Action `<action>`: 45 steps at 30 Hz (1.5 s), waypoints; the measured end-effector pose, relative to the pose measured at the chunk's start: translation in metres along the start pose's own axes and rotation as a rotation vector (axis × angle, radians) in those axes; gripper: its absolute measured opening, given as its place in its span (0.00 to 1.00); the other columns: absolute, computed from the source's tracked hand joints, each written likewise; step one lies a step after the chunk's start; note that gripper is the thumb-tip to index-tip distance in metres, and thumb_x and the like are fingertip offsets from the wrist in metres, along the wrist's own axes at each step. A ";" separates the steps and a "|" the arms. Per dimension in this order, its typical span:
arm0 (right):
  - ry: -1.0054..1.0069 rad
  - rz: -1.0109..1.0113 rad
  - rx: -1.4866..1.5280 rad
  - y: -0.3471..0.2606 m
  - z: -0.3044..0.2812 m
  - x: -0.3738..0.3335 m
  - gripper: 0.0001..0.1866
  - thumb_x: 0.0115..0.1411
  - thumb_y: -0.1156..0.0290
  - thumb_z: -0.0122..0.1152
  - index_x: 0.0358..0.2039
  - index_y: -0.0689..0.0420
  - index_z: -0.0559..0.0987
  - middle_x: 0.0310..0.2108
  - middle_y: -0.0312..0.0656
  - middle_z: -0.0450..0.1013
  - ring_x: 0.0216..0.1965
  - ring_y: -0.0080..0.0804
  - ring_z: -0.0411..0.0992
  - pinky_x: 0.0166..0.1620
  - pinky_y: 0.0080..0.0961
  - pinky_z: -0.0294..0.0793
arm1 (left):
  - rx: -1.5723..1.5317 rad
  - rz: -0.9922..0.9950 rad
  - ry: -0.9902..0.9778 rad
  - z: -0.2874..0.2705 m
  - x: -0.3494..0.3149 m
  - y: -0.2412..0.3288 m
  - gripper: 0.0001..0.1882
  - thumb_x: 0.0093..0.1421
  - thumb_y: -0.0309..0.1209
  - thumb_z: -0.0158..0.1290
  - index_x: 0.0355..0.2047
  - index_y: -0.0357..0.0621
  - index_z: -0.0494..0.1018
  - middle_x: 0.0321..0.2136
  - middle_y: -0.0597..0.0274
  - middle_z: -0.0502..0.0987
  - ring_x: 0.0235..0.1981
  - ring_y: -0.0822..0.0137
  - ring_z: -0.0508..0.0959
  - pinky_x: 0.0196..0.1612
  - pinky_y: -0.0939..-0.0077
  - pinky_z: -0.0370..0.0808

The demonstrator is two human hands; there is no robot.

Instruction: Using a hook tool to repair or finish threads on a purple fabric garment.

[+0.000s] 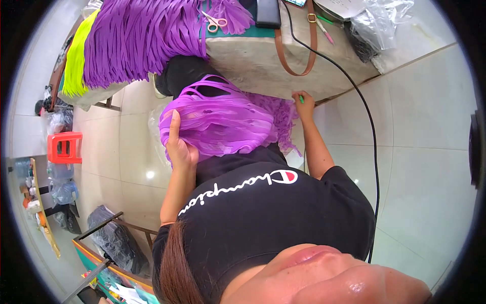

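A bunched length of purple fabric cut into strips [228,121] lies across my lap. My left hand [183,152] grips its left edge, thumb pointing up on top and the other fingers hidden beneath. Out to the right, beside the table's hanging cloth, my right hand [305,107] is closed around a small green thing [301,99]; too little of it shows to tell its kind. Between the right hand and the lap fabric hang crinkled purple scraps [278,114].
On the table [243,55] ahead lie a pile of purple strips [136,40], yellow-green strips [78,55], pink-handled scissors [214,22] and a black case [268,13]. A brown strap [310,45] hangs over its edge. A black cable [365,111] runs down the right. A red stool [65,147] stands left.
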State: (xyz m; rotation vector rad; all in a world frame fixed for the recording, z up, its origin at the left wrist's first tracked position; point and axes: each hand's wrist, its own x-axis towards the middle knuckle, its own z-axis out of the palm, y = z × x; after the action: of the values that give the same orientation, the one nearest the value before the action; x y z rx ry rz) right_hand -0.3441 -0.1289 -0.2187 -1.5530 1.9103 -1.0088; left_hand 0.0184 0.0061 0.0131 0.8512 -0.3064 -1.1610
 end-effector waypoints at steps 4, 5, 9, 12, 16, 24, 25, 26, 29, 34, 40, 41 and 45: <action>-0.049 -0.246 0.169 -0.083 -0.004 -0.015 0.10 0.58 0.69 0.60 0.37 0.62 0.78 0.25 0.37 0.76 0.24 0.21 0.71 0.29 0.20 0.70 | -0.051 -0.168 -0.187 0.006 -0.002 0.010 0.16 0.63 0.34 0.50 0.48 0.39 0.70 0.45 0.58 0.76 0.46 0.64 0.75 0.51 0.66 0.71; -0.072 -0.272 0.262 -0.103 -0.005 -0.018 0.10 0.58 0.69 0.60 0.38 0.62 0.78 0.26 0.36 0.76 0.23 0.21 0.70 0.29 0.19 0.70 | -0.050 -0.168 -0.184 0.010 -0.003 0.013 0.16 0.63 0.34 0.50 0.48 0.39 0.70 0.45 0.58 0.76 0.46 0.64 0.75 0.51 0.66 0.71; -0.142 -0.164 0.542 -0.194 -0.022 -0.038 0.11 0.61 0.70 0.57 0.42 0.61 0.78 0.29 0.36 0.76 0.24 0.20 0.69 0.30 0.17 0.69 | -0.067 -0.122 -0.237 0.033 -0.002 0.021 0.16 0.62 0.28 0.50 0.49 0.36 0.70 0.44 0.56 0.76 0.45 0.64 0.76 0.50 0.68 0.72; -0.145 -0.215 0.747 -0.260 -0.042 -0.065 0.12 0.63 0.73 0.53 0.45 0.63 0.77 0.31 0.37 0.74 0.27 0.20 0.67 0.33 0.16 0.69 | 0.008 -0.056 -0.232 0.041 -0.001 0.018 0.15 0.60 0.26 0.52 0.47 0.35 0.71 0.42 0.55 0.77 0.42 0.64 0.78 0.48 0.70 0.74; -0.255 -0.588 0.873 -0.290 -0.045 -0.086 0.12 0.65 0.74 0.48 0.44 0.67 0.76 0.31 0.40 0.69 0.29 0.23 0.66 0.36 0.18 0.68 | 0.050 -0.093 -0.129 0.042 -0.011 0.006 0.13 0.59 0.23 0.54 0.45 0.35 0.73 0.40 0.56 0.78 0.41 0.65 0.78 0.47 0.70 0.74; -0.565 -0.340 1.140 -0.304 -0.020 -0.106 0.08 0.65 0.74 0.50 0.37 0.65 0.74 0.32 0.44 0.73 0.31 0.24 0.70 0.36 0.19 0.70 | 0.045 -0.204 -0.215 0.030 -0.017 0.000 0.13 0.59 0.25 0.54 0.45 0.34 0.72 0.38 0.59 0.77 0.40 0.67 0.77 0.47 0.73 0.72; -0.560 -0.319 1.096 -0.304 -0.018 -0.106 0.07 0.65 0.74 0.51 0.37 0.65 0.74 0.33 0.44 0.74 0.31 0.23 0.70 0.36 0.18 0.70 | 0.052 -0.205 -0.199 0.030 -0.017 -0.002 0.13 0.59 0.25 0.53 0.45 0.34 0.72 0.39 0.59 0.77 0.40 0.67 0.77 0.47 0.73 0.72; -0.559 -0.317 1.095 -0.304 -0.017 -0.105 0.07 0.65 0.74 0.51 0.37 0.65 0.74 0.33 0.44 0.74 0.31 0.23 0.70 0.36 0.18 0.70 | 0.060 -0.210 -0.186 0.031 -0.017 -0.002 0.13 0.60 0.25 0.53 0.45 0.34 0.72 0.39 0.59 0.77 0.40 0.67 0.76 0.47 0.73 0.72; -0.524 -0.348 1.084 -0.304 -0.015 -0.104 0.07 0.64 0.75 0.53 0.37 0.65 0.74 0.32 0.43 0.74 0.31 0.23 0.70 0.36 0.17 0.70 | 0.041 -0.205 -0.215 0.032 -0.018 -0.003 0.13 0.60 0.24 0.53 0.45 0.35 0.72 0.40 0.59 0.76 0.41 0.68 0.76 0.47 0.74 0.72; -0.524 -0.329 1.080 -0.302 -0.013 -0.103 0.07 0.63 0.74 0.53 0.37 0.66 0.74 0.32 0.41 0.73 0.30 0.22 0.69 0.36 0.16 0.69 | 0.042 -0.189 -0.218 0.031 -0.017 -0.005 0.14 0.59 0.23 0.53 0.46 0.36 0.72 0.41 0.59 0.76 0.42 0.68 0.76 0.48 0.74 0.71; -0.456 -0.486 0.825 -0.301 -0.015 -0.099 0.05 0.62 0.76 0.55 0.34 0.65 0.76 0.31 0.39 0.73 0.30 0.21 0.70 0.34 0.16 0.69 | 0.057 -0.162 -0.214 0.030 -0.017 -0.006 0.14 0.59 0.22 0.53 0.46 0.36 0.72 0.41 0.58 0.77 0.43 0.68 0.76 0.49 0.74 0.72; -0.455 -0.485 0.826 -0.303 -0.015 -0.097 0.05 0.62 0.76 0.55 0.34 0.65 0.76 0.31 0.39 0.73 0.30 0.21 0.70 0.34 0.16 0.69 | 0.071 -0.146 -0.214 0.030 -0.017 -0.007 0.13 0.59 0.22 0.53 0.46 0.35 0.72 0.41 0.58 0.77 0.42 0.68 0.77 0.48 0.73 0.72; -0.004 -0.789 0.510 -0.302 -0.008 -0.078 0.04 0.61 0.77 0.56 0.31 0.64 0.77 0.28 0.37 0.74 0.30 0.20 0.72 0.34 0.17 0.70 | 0.113 -0.162 -0.244 0.030 -0.016 -0.007 0.14 0.59 0.21 0.53 0.46 0.35 0.72 0.40 0.57 0.77 0.41 0.67 0.77 0.47 0.73 0.73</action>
State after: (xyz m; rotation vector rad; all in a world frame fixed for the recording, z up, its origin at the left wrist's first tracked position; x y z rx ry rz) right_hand -0.1450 -0.0772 0.0163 -1.9792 0.8757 -1.6358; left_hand -0.0115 0.0068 0.0312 0.8453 -0.5149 -1.4127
